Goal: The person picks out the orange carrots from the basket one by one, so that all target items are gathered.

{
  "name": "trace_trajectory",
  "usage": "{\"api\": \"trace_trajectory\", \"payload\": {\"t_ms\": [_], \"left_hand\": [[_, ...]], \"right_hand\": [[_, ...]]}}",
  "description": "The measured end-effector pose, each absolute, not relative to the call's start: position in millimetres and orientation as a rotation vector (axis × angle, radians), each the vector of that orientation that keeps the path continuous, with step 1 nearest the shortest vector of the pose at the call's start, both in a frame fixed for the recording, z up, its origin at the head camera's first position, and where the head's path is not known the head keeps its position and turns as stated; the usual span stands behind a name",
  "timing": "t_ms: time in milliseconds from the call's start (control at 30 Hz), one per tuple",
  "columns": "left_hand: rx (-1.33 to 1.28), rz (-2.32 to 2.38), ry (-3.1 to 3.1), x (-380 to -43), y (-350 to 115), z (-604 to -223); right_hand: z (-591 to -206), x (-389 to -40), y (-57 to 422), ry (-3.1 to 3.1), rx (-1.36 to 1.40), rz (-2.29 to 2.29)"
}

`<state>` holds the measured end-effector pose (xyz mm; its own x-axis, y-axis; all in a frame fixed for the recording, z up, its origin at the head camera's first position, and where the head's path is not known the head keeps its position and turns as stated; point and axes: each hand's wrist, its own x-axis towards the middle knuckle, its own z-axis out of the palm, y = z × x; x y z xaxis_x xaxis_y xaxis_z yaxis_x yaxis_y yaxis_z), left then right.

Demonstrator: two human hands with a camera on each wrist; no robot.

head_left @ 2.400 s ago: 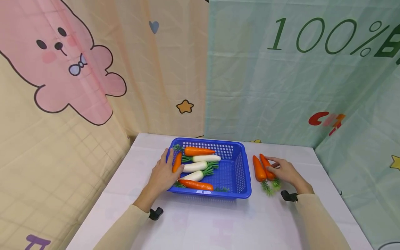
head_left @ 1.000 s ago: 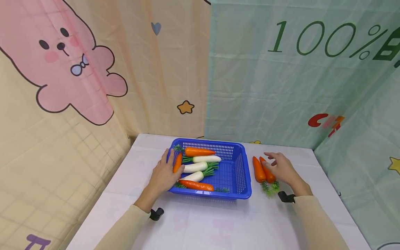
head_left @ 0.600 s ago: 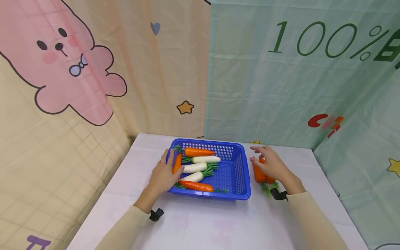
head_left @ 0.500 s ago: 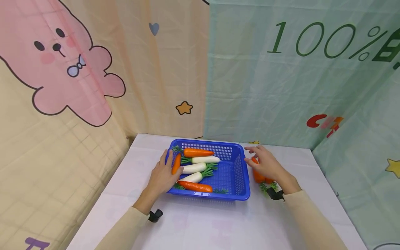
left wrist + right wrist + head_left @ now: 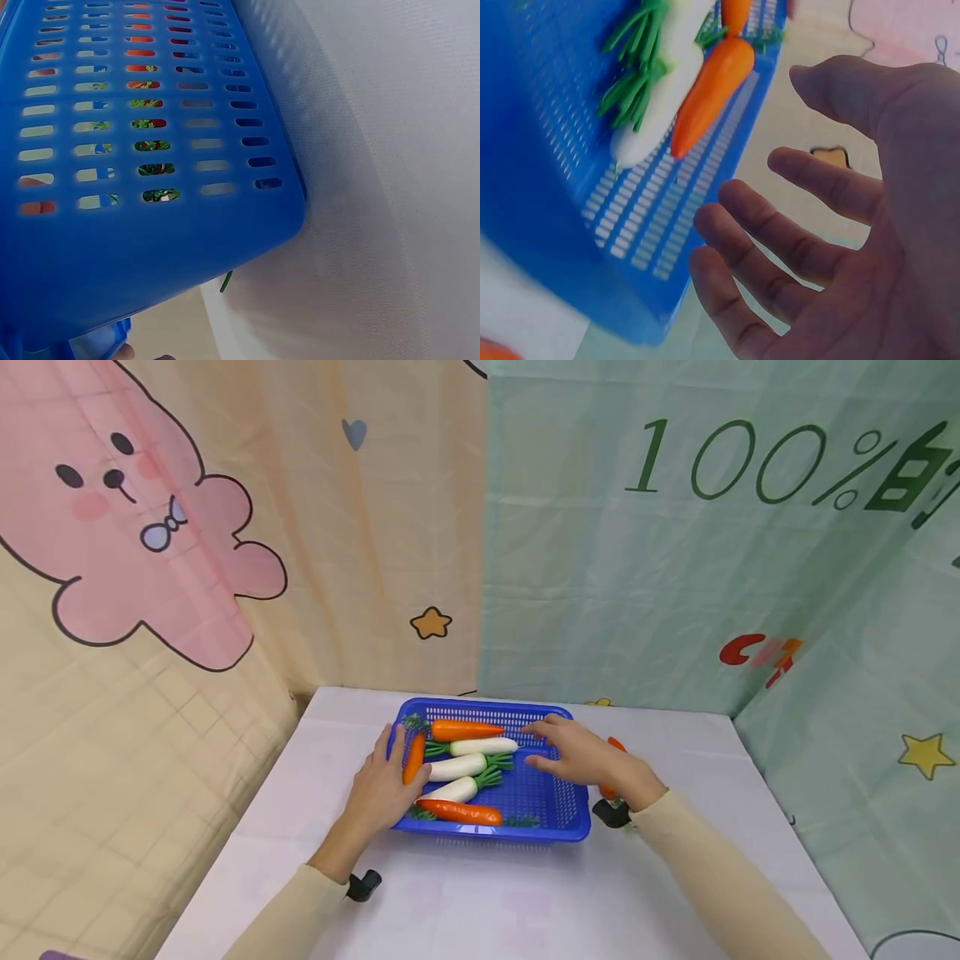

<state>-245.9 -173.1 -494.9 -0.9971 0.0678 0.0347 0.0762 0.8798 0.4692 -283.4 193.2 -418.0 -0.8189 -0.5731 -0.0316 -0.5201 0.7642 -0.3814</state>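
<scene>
My left hand (image 5: 378, 789) rests on the left end of a blue plastic basket (image 5: 582, 814), its fingers fairly straight over the rim and its thumb inside. In the left wrist view, skin shows through slots of the basket's end wall (image 5: 187, 247). My right hand (image 5: 581, 756) hovers over the basket's right side, fingers spread and holding nothing. Inside lie several vegetables: a carrot (image 5: 468, 730) at the back, a carrot (image 5: 415, 758) upright in view by my left thumb, a carrot (image 5: 461, 812) in front, and white radishes (image 5: 483, 746) with green tops between them.
Right of the basket, an orange carrot (image 5: 617, 744) shows on the white tabletop (image 5: 480, 893), mostly hidden behind my right hand and wrist. Printed cloth curtains (image 5: 600, 568) stand close behind the table and along both sides.
My right hand has let go of a carrot beside the basket and moved left over the basket. My left hand keeps its place on the rim; the head view has turned slightly right.
</scene>
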Motion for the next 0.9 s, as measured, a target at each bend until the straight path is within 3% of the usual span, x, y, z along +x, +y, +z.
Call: {"api": "trace_trajectory", "payload": {"t_ms": [333,900], "left_hand": [[-0.136,-0.77,-3.021,-245,-172,-493],[-0.119,-0.752,-3.015,-242,-171,-494]], "right_hand": [[-430,-294,147,2.501,-1.05,-0.567],[-456,-312,117,2.09,-0.921,-0.694]]}}
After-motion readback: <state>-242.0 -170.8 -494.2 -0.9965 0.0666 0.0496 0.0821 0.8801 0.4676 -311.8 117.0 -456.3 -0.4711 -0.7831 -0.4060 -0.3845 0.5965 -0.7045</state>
